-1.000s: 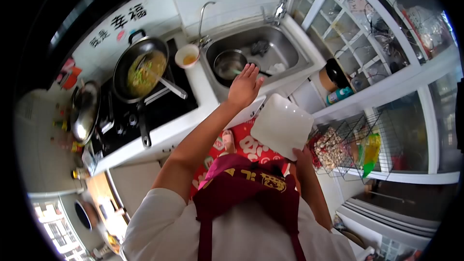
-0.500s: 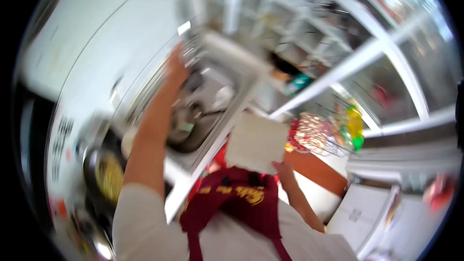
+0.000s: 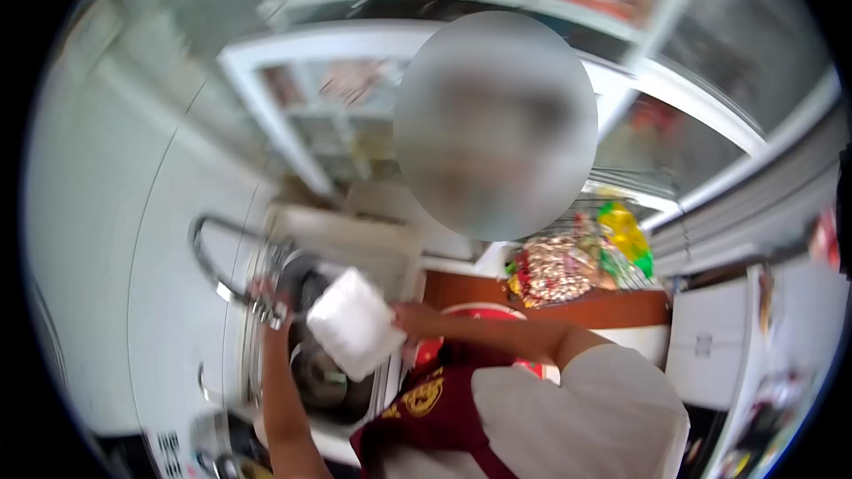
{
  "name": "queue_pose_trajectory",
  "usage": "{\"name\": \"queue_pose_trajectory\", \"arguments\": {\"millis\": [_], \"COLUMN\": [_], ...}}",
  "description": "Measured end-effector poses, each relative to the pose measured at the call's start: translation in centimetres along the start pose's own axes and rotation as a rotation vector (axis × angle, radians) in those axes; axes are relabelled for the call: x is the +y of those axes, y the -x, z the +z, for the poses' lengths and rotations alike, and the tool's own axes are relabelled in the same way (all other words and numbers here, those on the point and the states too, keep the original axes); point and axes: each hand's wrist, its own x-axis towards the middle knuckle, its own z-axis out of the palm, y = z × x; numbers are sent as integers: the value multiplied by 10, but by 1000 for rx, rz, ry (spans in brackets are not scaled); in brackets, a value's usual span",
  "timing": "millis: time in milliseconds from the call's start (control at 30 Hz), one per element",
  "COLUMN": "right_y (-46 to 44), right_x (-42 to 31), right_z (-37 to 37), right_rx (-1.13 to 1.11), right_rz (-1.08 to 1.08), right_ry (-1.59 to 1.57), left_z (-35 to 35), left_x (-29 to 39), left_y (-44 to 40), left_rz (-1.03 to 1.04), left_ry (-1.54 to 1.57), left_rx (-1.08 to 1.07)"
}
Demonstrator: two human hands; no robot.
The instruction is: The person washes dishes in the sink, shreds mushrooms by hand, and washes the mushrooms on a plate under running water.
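Note:
My left hand reaches over the sink's edge to the base of the faucet. Its fingers, somewhat blurred, close around the metal fitting there. A black flexible spout loops up from it. In my right hand is a flat white square tray-like piece, gripped by its near right edge and held over the sink. Dark pots or pans lie in the basin, partly hidden under the white piece.
A wire rack with a bag of reddish-brown pieces and a yellow-green package stands to the right. A red round basin sits beside my apron. White-framed glass panes rise beyond the sink. A blurred disc covers the centre top.
My view has swung round. The white piece, held low before my apron earlier, has moved left over the sink in my right hand. My left hand stays at the faucet.

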Motion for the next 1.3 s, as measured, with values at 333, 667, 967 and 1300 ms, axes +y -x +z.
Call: {"name": "queue_pose_trajectory", "arguments": {"millis": [333, 667, 967, 1300], "right_y": [-94, -101, -117, -126], "right_x": [-45, -52, -19, -21], "right_z": [7, 40, 21, -13], "right_rx": [-187, -245, -348, -295], "right_rz": [149, -33, 258, 240], "right_ry": [-80, -95, -342, -276], "left_z": [-47, -53, -132, -185], "left_x": [167, 137, 100, 80], "left_y": [17, 47, 147, 208], "left_rz": [-726, -621, -2199, -2089], "left_ry": [119, 252, 1033, 1057], "left_rx": [-687, -424, 911, 821]}}
